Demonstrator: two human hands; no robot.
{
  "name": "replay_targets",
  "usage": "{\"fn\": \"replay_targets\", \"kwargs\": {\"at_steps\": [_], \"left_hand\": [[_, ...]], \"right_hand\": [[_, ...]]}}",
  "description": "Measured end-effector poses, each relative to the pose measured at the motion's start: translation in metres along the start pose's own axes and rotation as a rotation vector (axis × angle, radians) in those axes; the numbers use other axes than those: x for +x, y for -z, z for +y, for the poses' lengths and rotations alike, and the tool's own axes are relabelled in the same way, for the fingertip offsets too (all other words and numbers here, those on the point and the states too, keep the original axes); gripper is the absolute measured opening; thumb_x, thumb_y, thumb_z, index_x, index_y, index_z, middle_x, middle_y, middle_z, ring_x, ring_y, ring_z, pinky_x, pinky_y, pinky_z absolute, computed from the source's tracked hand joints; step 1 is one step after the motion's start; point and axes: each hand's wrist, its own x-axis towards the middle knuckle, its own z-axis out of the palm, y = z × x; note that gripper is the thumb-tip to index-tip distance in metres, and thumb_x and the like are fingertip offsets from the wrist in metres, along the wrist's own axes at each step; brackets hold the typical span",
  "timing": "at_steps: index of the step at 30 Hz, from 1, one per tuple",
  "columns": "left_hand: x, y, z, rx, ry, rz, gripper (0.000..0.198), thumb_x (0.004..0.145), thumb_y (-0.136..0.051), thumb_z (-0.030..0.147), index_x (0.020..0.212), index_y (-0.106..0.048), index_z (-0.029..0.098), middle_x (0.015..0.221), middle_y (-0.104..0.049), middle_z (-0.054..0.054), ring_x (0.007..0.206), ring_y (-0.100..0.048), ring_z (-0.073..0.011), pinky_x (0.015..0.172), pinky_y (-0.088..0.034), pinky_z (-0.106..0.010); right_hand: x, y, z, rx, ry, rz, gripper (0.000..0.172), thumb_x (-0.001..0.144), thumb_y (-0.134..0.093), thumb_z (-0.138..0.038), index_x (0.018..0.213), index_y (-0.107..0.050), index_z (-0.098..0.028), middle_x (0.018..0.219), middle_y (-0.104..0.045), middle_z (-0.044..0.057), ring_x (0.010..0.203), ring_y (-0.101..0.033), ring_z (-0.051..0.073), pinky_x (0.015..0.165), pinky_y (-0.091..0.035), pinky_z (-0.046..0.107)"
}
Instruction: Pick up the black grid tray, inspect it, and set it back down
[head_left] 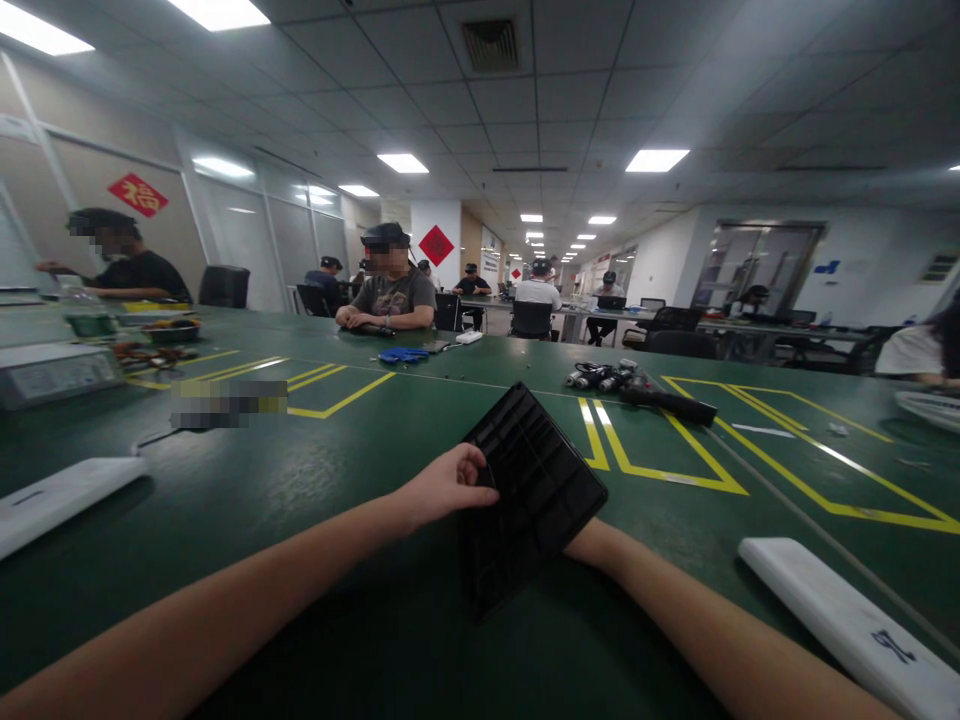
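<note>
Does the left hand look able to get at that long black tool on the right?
Probably not directly: the left hand holds the edge of the black tray, which stands tilted between it and the black tool. It would likely have to let go first.

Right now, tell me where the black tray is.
Head view, centre: the black tray is tilted above the green table, its left edge gripped by the left hand, yellow tape lines to its right.

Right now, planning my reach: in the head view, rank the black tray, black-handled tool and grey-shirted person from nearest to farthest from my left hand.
1. black tray: in the grip of the left hand, straight ahead.
2. black-handled tool: ahead to the right, partway across.
3. grey-shirted person: far side of the table.
</note>
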Motion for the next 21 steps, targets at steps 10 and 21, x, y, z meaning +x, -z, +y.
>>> {"fn": "replay_targets", "kwargs": {"at_steps": [10,21], "left_hand": [[-0.003,0.001,0.002,0.85,-0.308,0.21,0.032,0.063,-0.057,0.042,0.084,-0.053,0.017,0.081,-0.055,-0.002,0.071,-0.051,-0.0163,0.061,-0.036,-0.026],[0.021,0.124,-0.024,1.029,0.39,0.574,0.057,0.065,-0.04,0.063,0.076,-0.061,0.011,0.091,-0.063,-0.018,0.086,-0.058,-0.032,0.065,-0.042,-0.035]], "right_hand": [[0.003,-0.004,0.009,-0.065,0.025,-0.025,0.046,0.082,-0.042,-0.031,0.128,-0.039,-0.027,0.134,-0.042,0.004,0.124,-0.035,0.023,0.104,-0.025,0.045],[-0.026,0.066,0.087,-0.678,-0.736,0.016,0.047,0.083,-0.04,-0.031,0.128,-0.039,-0.018,0.108,-0.057,0.015,0.101,-0.048,0.029,0.084,-0.037,0.039]]}}
